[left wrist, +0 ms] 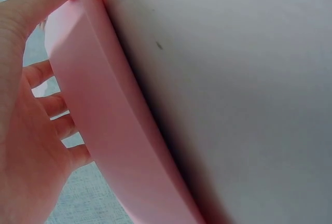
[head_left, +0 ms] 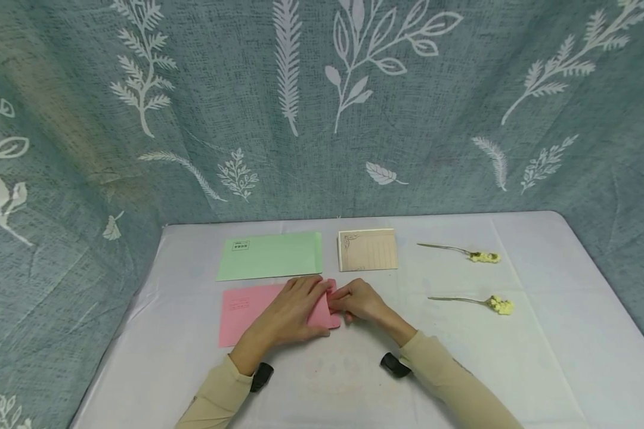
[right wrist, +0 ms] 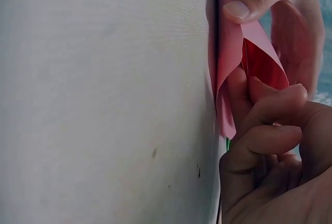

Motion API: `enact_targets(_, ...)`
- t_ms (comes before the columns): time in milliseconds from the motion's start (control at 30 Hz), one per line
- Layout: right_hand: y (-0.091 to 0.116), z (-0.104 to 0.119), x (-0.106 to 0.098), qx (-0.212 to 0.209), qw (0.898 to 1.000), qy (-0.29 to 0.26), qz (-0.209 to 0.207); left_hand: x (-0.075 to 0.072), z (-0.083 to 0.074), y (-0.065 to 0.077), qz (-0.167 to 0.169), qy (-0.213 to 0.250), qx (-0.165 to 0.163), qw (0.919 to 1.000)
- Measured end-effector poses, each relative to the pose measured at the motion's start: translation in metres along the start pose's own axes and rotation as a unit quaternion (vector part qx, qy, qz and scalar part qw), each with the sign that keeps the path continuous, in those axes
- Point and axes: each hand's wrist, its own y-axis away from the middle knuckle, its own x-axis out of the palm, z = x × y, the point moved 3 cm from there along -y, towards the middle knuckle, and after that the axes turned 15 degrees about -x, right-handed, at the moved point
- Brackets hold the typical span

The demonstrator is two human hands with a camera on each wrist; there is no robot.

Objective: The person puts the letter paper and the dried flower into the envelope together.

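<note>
A pink envelope [head_left: 247,304] lies on the white cloth, its mouth toward the right. My left hand [head_left: 295,313] grips it near the mouth, thumb at the near edge and fingers at the far edge. In the right wrist view, the envelope's mouth [right wrist: 267,68] bulges apart and shows a red inside. My right hand [head_left: 359,301] holds the mouth with curled fingers, and its fingertips [right wrist: 238,86] reach into the gap; their exact contact is partly hidden. The left wrist view shows the envelope's pink side [left wrist: 98,99] between the left thumb and fingers.
A green envelope [head_left: 271,256] lies behind the pink one. Beside it is a stack of tan lined cards [head_left: 368,250]. Two dried yellow flower stems [head_left: 483,257] [head_left: 499,305] lie at the right. A patterned grey-green curtain [head_left: 311,119] hangs behind the table.
</note>
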Motion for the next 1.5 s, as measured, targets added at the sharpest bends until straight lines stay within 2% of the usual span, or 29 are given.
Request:
enact_targets(433,0.0,0.0,0.003,-0.006,1.0,0.02,-0.001,0.0,-0.003,0.0,0.001,-0.002,0.0,1.0)
enact_targets(633,0.008,0.001,-0.01,0.018,1.0,0.012,-0.001,0.0,-0.003,0.001,0.008,-0.002,-0.01,0.9999)
enact_targets(800,0.022,-0.002,-0.039,0.01,1.0,0.022,-0.01,0.001,-0.003,0.001,0.009,0.0,-0.018,0.9998)
enact_targets(1033,0.056,-0.007,-0.097,-0.029,0.993,0.111,-0.04,0.001,-0.003,0.001,0.007,-0.003,-0.02,0.9998)
enact_targets(1233,0.1,-0.019,-0.138,0.009,0.973,0.211,-0.092,-0.001,-0.002,0.007,0.016,-0.003,-0.025,0.9995)
enact_targets(1367,0.129,-0.033,-0.164,0.036,0.966,0.23,-0.109,-0.005,0.001,0.007,0.009,-0.005,-0.017,0.9998)
enact_targets(1500,0.152,-0.041,-0.186,0.064,0.963,0.243,-0.1,-0.006,0.0,0.005,0.011,-0.007,-0.016,0.9998)
